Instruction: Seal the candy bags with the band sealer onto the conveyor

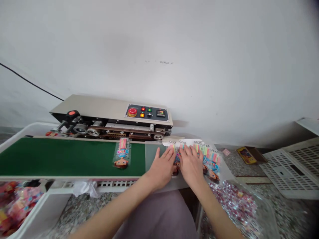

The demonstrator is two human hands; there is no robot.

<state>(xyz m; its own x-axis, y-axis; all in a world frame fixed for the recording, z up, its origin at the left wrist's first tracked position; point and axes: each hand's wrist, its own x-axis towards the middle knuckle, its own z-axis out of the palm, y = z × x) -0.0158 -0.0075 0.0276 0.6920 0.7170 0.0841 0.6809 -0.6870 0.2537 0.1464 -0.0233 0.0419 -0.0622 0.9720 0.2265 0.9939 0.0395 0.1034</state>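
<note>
My left hand [161, 167] lies flat, fingers stretched out, on the clear sheet at the right end of the green conveyor belt [74, 157]. Beside it my right hand [191, 162] presses flat on a row of small clear packets, fingers spread slightly. Part of this row is hidden under both hands. Farther right in the row, a packet [213, 166] shows striped pastel sticks, blue lettering and a cartoon head. One similar packet [122, 153] rests alone on the belt, left of my hands. Behind the belt stands a band sealing machine [112, 116].
The machine's control panel [147, 113] has a red stop button and lit display. At lower right sits a clear bag [239, 209] of shiny small packets. A white bin [30, 212] of colourful packets is at lower left. A white plastic crate [294, 169] leans at right.
</note>
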